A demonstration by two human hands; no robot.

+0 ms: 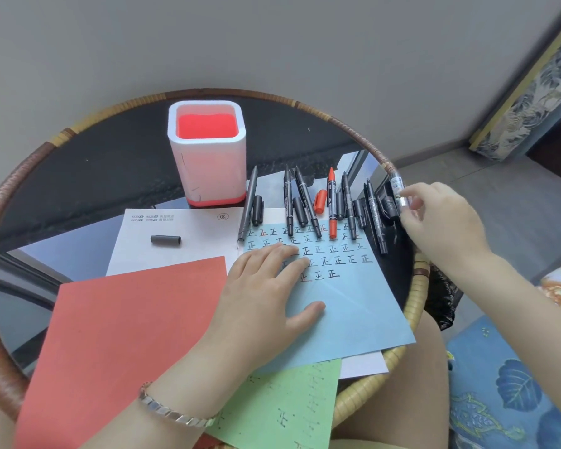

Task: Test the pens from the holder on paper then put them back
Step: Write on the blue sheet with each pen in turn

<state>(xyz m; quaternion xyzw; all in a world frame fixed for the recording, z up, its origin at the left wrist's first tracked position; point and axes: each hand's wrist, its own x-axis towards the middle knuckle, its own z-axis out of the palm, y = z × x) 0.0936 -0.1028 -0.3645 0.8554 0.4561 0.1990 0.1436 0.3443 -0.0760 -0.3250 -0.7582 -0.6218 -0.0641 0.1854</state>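
Right hand (434,222) pinches a black pen (396,184) at 3 o'clock on the table (78,163); left hand (263,293) lies flat, fingers straight, pinning blue paper (353,306) at 5. Holder (206,163) at 12 o'clock, no pens in. Pen likely light, stiff, slick: grip mid-barrel.

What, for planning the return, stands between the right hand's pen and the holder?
Nothing upright. Between the right hand with its pen and the holder, a row of pens and loose caps lies flat on the table; lifting over should clear them.
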